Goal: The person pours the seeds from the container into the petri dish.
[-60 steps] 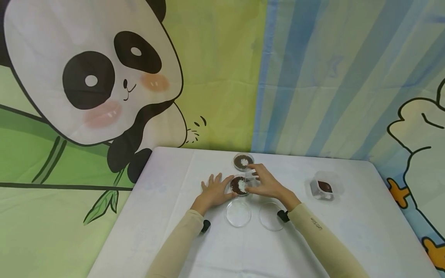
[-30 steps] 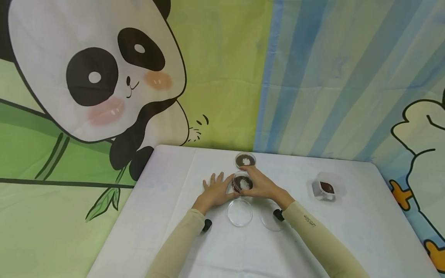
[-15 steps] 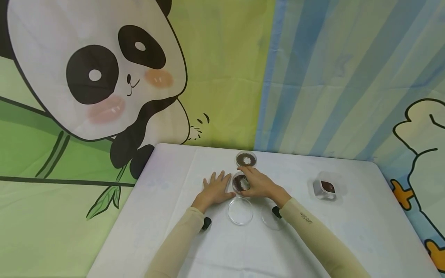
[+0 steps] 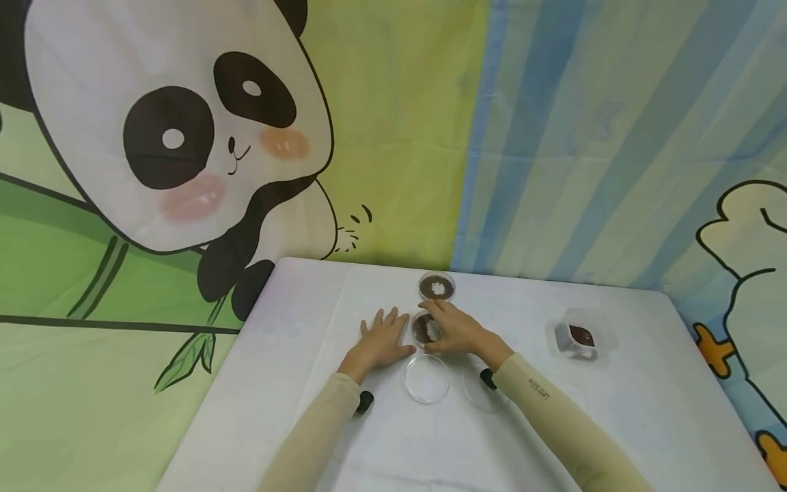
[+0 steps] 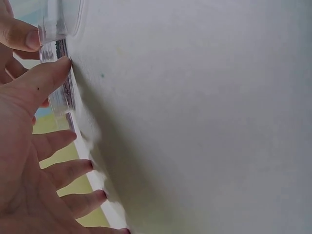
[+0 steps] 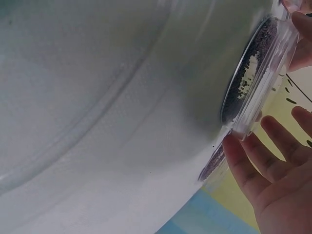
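Observation:
A petri dish [image 4: 423, 329] of dark brown granules with a white patch sits on the table between the hands. Over it lies a clear petri dish lid [image 6: 265, 92], which my right hand [image 4: 458, 331] grips at its edge between thumb and fingers; whether it is fully seated I cannot tell. My left hand [image 4: 380, 342] lies left of the dish with fingers spread on the table. In the left wrist view its thumb [image 5: 48, 80] touches the dish's side. Part of the dish is hidden under the right hand.
Behind stands another petri dish [image 4: 436, 287] with dark granules and a white patch. In front lie two clear round pieces, one in the middle [image 4: 427, 378] and one by the right wrist [image 4: 482, 388]. A translucent box [image 4: 574, 345] with a brown patch stands on the right.
My right hand has brought the tilted clear lid leftward and down over the near dish. The left hand stays beside it; its thumb and index finger have eased slightly away from the dish.

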Motion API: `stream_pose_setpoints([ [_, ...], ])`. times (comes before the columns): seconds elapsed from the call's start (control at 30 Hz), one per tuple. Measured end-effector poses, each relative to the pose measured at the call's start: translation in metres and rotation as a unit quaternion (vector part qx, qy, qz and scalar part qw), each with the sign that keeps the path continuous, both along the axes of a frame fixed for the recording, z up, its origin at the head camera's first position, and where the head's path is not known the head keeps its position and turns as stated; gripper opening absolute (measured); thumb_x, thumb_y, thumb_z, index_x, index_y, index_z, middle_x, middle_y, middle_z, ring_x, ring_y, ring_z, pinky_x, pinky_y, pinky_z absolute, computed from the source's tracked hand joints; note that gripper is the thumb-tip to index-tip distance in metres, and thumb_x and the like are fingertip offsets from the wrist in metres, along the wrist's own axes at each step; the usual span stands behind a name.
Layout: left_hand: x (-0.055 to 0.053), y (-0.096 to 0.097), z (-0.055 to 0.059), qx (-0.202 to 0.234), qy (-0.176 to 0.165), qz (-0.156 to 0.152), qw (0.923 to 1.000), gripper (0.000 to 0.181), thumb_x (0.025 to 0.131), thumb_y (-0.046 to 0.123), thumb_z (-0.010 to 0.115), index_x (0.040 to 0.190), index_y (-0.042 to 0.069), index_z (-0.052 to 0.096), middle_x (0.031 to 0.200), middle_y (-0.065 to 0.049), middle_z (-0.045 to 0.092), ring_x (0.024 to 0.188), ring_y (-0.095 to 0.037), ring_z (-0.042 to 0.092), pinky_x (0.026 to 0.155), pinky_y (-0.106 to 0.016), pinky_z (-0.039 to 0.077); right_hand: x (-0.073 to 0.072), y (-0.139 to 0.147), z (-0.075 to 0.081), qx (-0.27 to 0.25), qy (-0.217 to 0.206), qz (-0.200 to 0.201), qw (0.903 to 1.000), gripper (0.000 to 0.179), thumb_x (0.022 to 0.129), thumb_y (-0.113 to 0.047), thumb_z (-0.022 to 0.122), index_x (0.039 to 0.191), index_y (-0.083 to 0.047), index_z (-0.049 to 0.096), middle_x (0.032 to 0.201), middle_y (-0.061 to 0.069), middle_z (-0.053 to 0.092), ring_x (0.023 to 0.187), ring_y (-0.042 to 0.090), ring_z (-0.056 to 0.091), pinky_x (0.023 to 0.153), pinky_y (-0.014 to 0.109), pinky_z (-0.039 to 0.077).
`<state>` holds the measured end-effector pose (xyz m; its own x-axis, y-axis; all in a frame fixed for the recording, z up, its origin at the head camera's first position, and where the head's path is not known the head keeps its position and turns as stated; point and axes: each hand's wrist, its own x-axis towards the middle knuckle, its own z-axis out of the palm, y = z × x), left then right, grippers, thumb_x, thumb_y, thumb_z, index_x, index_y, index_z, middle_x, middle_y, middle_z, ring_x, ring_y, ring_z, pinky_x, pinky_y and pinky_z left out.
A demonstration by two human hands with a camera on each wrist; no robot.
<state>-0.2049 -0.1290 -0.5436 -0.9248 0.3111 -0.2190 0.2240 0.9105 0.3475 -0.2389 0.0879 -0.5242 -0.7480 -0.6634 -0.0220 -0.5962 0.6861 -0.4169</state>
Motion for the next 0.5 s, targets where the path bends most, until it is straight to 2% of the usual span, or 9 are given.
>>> stream_pose_setpoints([
  [0.27, 0.01, -0.008, 0.005, 0.021, 0.023, -0.003, 0.9995, 0.074, 0.095, 0.049, 0.065, 0.154, 0.013, 0.04, 0.16, -0.017, 0.03, 0.148, -0.04, 0.02, 0.113, -0.067, 0.015, 0.011, 0.007, 0.006, -0.011, -0.007, -0.023, 0.9996, 0.085, 0.084, -0.043, 0.08, 0.15, -0.006, 0.04, 0.148, 0.02, 0.041, 0.134, 0.038, 0.043, 0.101, 0.053, 0.044],
  [0.4, 0.017, -0.013, 0.009, 0.039, 0.041, -0.006, 0.9984, 0.071, 0.095, 0.049, 0.064, 0.152, 0.011, 0.043, 0.158, -0.017, 0.033, 0.147, -0.038, 0.024, 0.114, -0.063, 0.019, 0.023, 0.015, 0.015, -0.021, 0.01, -0.052, 0.9984, 0.076, 0.089, -0.042, 0.076, 0.148, -0.006, 0.043, 0.143, 0.021, 0.047, 0.129, 0.039, 0.048, 0.099, 0.054, 0.046],
  [0.5, 0.025, -0.017, 0.013, 0.068, 0.05, -0.009, 0.9964, 0.07, 0.096, 0.047, 0.065, 0.151, 0.01, 0.044, 0.157, -0.017, 0.036, 0.146, -0.036, 0.027, 0.114, -0.06, 0.023, 0.036, 0.025, 0.024, -0.033, 0.025, -0.079, 0.996, 0.072, 0.09, -0.039, 0.075, 0.147, -0.006, 0.045, 0.141, 0.02, 0.05, 0.127, 0.038, 0.05, 0.099, 0.054, 0.046],
])
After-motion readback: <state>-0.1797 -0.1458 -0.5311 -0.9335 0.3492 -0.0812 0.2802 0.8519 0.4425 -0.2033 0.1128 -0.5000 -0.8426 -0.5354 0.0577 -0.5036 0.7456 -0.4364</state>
